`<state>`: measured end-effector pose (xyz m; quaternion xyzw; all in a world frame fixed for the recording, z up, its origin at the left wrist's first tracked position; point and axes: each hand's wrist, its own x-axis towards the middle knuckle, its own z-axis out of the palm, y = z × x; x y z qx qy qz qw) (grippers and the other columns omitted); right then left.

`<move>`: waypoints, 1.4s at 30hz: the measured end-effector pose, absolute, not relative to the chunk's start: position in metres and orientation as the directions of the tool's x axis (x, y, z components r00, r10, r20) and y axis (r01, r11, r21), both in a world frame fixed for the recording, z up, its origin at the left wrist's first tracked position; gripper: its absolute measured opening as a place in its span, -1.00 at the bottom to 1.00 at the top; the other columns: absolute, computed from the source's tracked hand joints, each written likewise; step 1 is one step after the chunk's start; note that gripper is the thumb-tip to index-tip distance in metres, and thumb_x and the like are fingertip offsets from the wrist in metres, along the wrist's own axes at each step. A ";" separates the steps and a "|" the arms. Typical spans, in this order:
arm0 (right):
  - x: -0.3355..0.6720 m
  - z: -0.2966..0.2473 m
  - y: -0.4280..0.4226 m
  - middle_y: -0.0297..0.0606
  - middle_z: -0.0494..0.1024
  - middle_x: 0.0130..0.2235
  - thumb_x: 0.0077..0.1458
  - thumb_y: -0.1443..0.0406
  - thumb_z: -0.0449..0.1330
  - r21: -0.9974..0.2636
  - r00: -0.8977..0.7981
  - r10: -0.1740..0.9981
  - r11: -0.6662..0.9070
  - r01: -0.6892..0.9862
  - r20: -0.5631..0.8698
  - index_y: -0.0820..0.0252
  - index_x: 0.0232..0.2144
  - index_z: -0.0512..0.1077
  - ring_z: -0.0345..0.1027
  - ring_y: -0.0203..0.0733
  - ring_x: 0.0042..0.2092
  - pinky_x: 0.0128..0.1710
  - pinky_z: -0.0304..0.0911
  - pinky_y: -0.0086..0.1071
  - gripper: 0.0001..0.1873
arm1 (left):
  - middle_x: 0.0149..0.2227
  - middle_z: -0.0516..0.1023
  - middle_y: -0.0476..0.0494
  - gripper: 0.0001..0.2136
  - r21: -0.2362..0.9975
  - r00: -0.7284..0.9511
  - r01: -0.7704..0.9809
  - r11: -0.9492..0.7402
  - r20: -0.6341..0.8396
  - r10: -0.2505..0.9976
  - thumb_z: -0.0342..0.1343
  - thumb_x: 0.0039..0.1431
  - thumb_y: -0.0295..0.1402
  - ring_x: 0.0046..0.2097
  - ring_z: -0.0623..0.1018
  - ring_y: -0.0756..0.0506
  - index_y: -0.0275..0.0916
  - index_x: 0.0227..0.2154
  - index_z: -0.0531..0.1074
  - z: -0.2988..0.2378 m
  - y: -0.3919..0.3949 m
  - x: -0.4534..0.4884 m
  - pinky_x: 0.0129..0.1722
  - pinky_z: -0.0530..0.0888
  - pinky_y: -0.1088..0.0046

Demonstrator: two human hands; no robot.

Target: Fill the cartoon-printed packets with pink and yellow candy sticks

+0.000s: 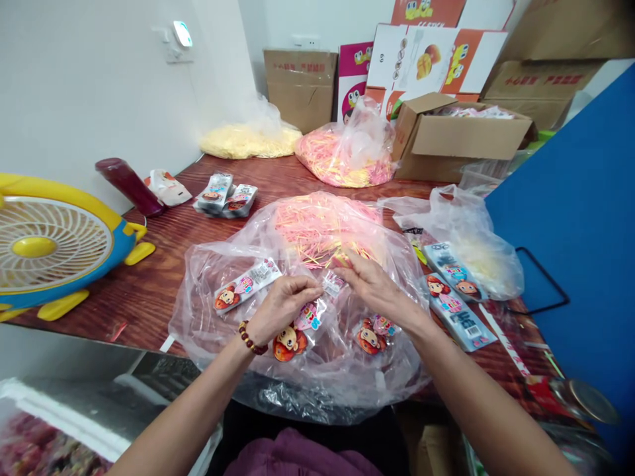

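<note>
Yellow and blue plastic frames the fan (106, 208) at far left, which is cut off by the picture's edge; beside it on the wood-grained surface (173, 277) leans a dark red bottle (131, 188). Farther right lies a stack of packets (225, 198), its lower layers hard to make out. At centre, a large clear bag (203, 264) spreads over the near edge, with one silvery packet (248, 285) on its left part. The left hand (282, 301) is pinched nearly closed on the upper end of the printed packet (290, 342), which lies below and between the hands, partly covered by the left fingers. Its film is glossy and creased, printed with a red-haired cartoon figure and pink-and-blue lettering. Just beyond, pink and yellow sticks (317, 228) show through the bag. The right hand (372, 284) has its fingers closed round a small bundle of sticks; most of it is hidden. More pale-blue packets (456, 311) lie to its right, beside a blue panel (580, 205) cropped at the edge.
</note>
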<state>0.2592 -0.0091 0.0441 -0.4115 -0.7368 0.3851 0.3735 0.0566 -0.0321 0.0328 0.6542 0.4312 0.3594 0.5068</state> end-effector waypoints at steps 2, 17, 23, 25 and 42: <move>0.256 0.050 -0.012 -0.38 0.42 -0.38 0.25 0.22 0.06 -0.956 -0.252 0.931 0.287 0.060 0.263 0.12 -0.33 0.30 0.31 -0.29 -0.35 -0.29 0.23 -0.36 -0.87 | -0.51 0.45 -0.01 -0.82 0.954 0.368 0.212 -0.211 0.122 0.922 0.12 0.20 -0.33 -0.45 0.36 0.04 -0.31 -0.46 0.49 0.031 -0.033 0.056 -0.41 0.30 0.54; 0.219 0.054 -0.028 -0.36 0.58 -0.35 0.21 0.25 0.13 -0.795 0.101 0.963 0.265 -0.545 0.251 0.10 -0.27 0.39 0.51 -0.22 -0.19 -0.04 0.41 -0.20 -0.93 | -0.44 0.55 -0.06 -0.84 0.875 0.308 0.228 -0.427 0.351 0.884 0.10 0.27 -0.38 -0.40 0.47 0.02 -0.29 -0.37 0.53 0.020 -0.036 0.060 -0.39 0.36 0.54; 0.220 0.061 -0.030 -0.39 0.59 -0.34 0.22 0.29 0.13 -0.731 0.116 0.956 0.281 -0.622 0.269 0.09 -0.28 0.43 0.52 -0.26 -0.21 0.04 0.37 -0.19 -0.93 | -0.46 0.52 -0.06 -0.81 0.852 0.321 0.253 -0.459 0.374 0.870 0.07 0.29 -0.37 -0.42 0.44 0.02 -0.29 -0.40 0.52 0.017 -0.038 0.059 -0.40 0.35 0.53; 0.216 0.062 -0.031 -0.39 0.60 -0.33 0.22 0.30 0.13 -0.728 0.122 0.961 0.268 -0.631 0.248 0.10 -0.28 0.43 0.52 -0.26 -0.19 0.06 0.36 -0.18 -0.92 | -0.47 0.52 -0.06 -0.81 0.858 0.320 0.229 -0.461 0.381 0.868 0.07 0.29 -0.37 -0.42 0.45 0.02 -0.29 -0.40 0.52 0.019 -0.038 0.059 -0.40 0.36 0.54; 0.213 0.035 -0.038 -0.23 0.54 0.05 0.26 0.19 0.10 -0.930 0.012 0.969 0.242 -0.278 0.248 0.07 -0.12 0.44 0.38 -0.17 0.11 0.17 0.22 -0.16 -0.80 | -0.41 0.54 -0.07 -0.82 0.984 0.263 -0.029 -0.173 0.175 0.949 0.17 0.19 -0.27 -0.37 0.46 0.00 -0.30 -0.37 0.55 0.024 -0.031 0.073 -0.33 0.41 0.49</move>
